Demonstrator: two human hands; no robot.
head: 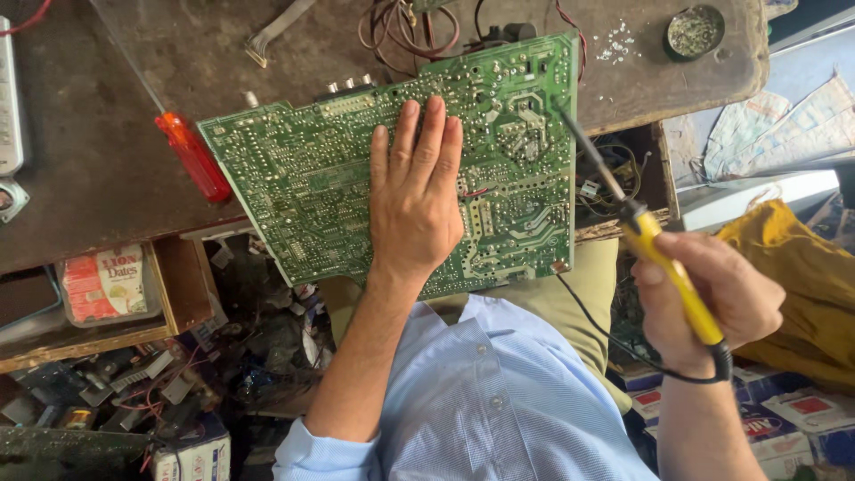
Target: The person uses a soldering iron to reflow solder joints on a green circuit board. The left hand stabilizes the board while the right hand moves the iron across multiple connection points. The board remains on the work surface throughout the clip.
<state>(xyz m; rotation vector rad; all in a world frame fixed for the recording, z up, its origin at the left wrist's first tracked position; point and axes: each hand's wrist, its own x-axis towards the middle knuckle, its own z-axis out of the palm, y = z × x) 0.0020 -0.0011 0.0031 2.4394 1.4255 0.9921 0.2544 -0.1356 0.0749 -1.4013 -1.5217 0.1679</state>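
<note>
While the left hand (pixel 414 200) lies flat, fingers spread, pinning the large green printed circuit board (pixel 312 169) solder-side up half over the worn wooden bench (pixel 98 151), the right hand (pixel 712 298) is closed round a yellow-handled soldering iron (pixel 672 267), tip touching the board's right edge. A small round tin (pixel 694 32) at the bench's far corner holds greyish bits; an open drawer (pixel 174 285) carries a food tub (pixel 102 283).

Left hand (pixel 416 200) flat, right hand (pixel 712 298) in closed grip
</note>
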